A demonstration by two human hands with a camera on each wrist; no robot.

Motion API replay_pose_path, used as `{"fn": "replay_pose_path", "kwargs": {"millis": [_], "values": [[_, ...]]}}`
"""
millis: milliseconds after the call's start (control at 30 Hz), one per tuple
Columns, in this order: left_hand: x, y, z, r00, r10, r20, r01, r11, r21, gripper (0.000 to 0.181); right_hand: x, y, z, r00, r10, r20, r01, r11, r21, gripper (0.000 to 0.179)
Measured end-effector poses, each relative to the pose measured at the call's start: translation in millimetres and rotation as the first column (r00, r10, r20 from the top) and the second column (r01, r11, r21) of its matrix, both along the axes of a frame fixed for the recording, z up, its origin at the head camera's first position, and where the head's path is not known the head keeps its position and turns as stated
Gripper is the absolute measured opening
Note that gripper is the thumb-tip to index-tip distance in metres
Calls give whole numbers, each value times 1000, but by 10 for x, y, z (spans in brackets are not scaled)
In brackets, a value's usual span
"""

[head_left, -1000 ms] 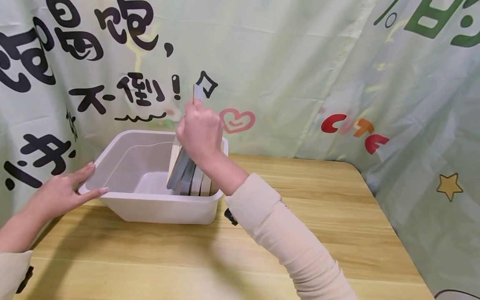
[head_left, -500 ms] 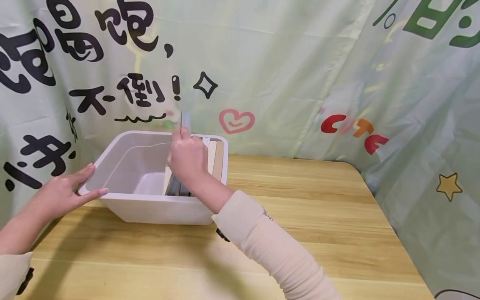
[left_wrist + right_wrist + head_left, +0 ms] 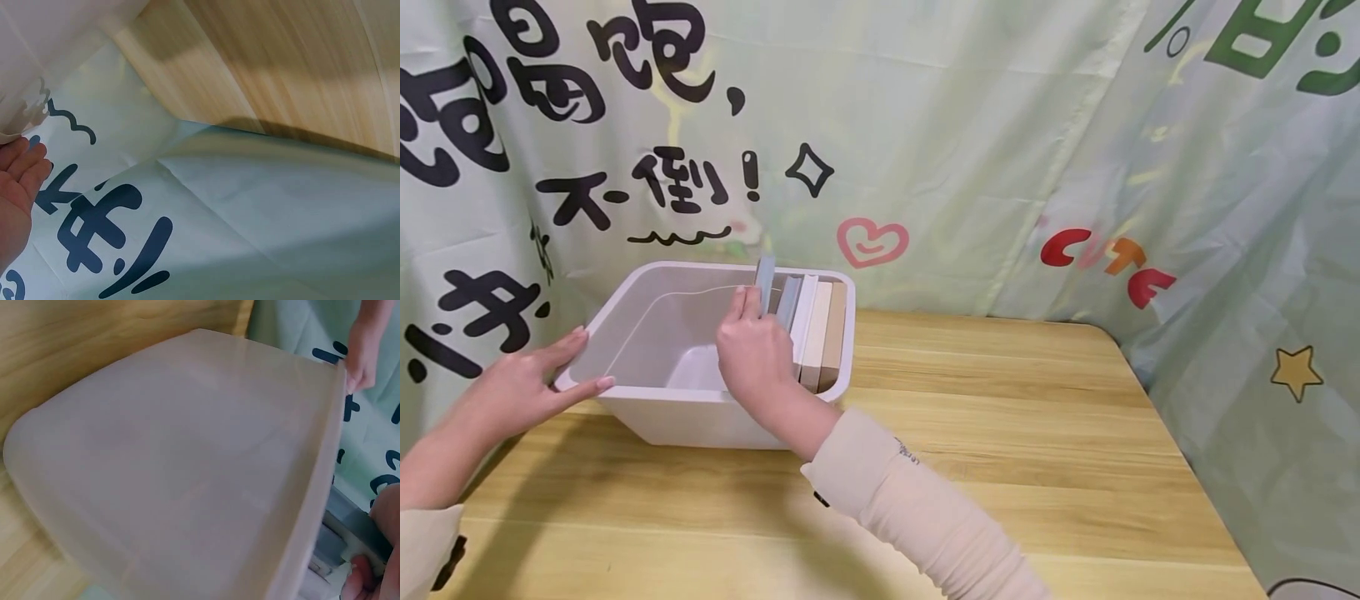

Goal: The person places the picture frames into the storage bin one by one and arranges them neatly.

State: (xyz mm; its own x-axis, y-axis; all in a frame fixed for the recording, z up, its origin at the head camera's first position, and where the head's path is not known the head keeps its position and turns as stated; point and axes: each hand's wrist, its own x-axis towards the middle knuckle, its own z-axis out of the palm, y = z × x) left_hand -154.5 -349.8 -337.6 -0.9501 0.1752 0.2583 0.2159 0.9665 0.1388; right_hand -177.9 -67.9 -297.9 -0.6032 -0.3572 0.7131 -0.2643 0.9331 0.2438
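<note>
A pale lilac-grey plastic bin [image 3: 700, 421] stands at the left of the table. At its left corner my left hand [image 3: 523, 387] grips the rim, thumb over the front edge; this hand's fingers [image 3: 28, 165] also show in the left wrist view. My right hand [image 3: 758, 358] holds a grey-blue book [image 3: 765, 279] upright inside the bin, its top above the rim and its lower part hidden. Beside it on the right, several books [image 3: 815, 333] stand in a row against the bin's right wall. The bin's outer wall [image 3: 175, 456] fills much of the right wrist view.
The wooden table [image 3: 1000, 433] reaches right and forward of the bin. A pale green printed curtain [image 3: 962, 150] hangs behind the table and along both sides. The bin's left half shows its bare floor [image 3: 696, 367].
My right hand has moved left and down with the grey-blue book, which now sits lower in the bin. More of the row of books shows. The left hand has stayed put.
</note>
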Motion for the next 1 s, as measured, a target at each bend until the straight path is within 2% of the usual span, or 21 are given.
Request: {"fn": "replay_pose_path", "kwargs": {"millis": [233, 333, 500, 733, 800, 867, 933, 1000], "values": [[10, 3, 6, 1000, 1, -6, -1, 1000, -2, 84, 7, -23, -168, 992, 23, -124, -8, 993, 119, 29], [6, 4, 10, 1000, 2, -2, -2, 1000, -2, 84, 15, -42, -222, 992, 11, -126, 9, 988, 157, 29], [5, 18, 8, 1000, 2, 5, -2, 1000, -5, 84, 38, -79, -257, 996, -43, -77, 57, 980, 190, 32], [9, 18, 22, 1000, 13, 13, -13, 1000, -2, 84, 26, -144, -252, 990, -128, -55, 136, 972, 193, 60], [5, 15, 26, 1000, 16, 21, -16, 1000, -1, 84, 23, -165, -242, 988, -155, -28, 157, 968, 198, 55], [0, 16, 27, 1000, 13, 28, -13, 1000, -3, 84, 24, -185, -226, 981, -192, 34, 180, 959, 219, 44], [-1, 18, 23, 999, 14, 33, -14, 1000, -3, 84, 25, -210, -206, 966, -232, 118, 197, 948, 250, 37], [2, 18, 17, 999, 16, 30, -16, 1000, -2, 84, 29, -236, -179, 940, -266, 212, 202, 938, 282, 36]]}}
